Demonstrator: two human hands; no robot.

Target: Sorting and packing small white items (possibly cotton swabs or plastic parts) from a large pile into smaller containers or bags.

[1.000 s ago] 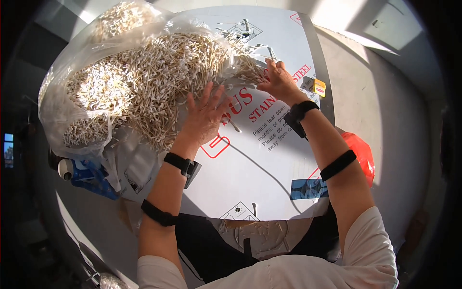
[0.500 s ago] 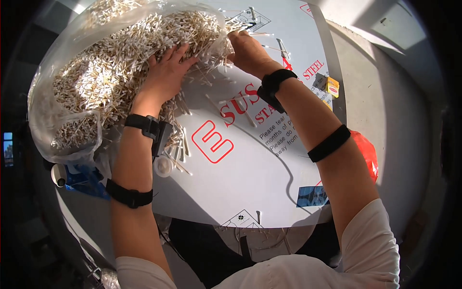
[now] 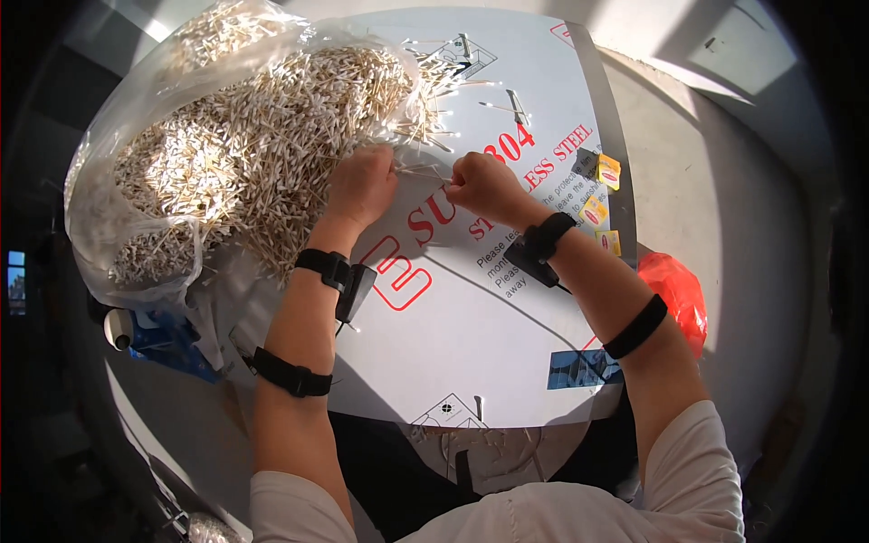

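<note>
In the head view, the left hand [image 3: 365, 184] is just right of the piled swabs [image 3: 299, 127], its fingers curled together. The right hand [image 3: 482, 185] faces it, thumb and fingers drawn together; whether either hand grips a swab, I cannot tell. A few loose swabs [image 3: 419, 170] lie in the gap between the hands. The pile spills from a clear bag [image 3: 89, 195] onto a printed sheet [image 3: 453, 362]. Yellow packets [image 3: 594, 211] sit near the sheet's right edge, with a red bag [image 3: 674, 294] beyond.
</note>
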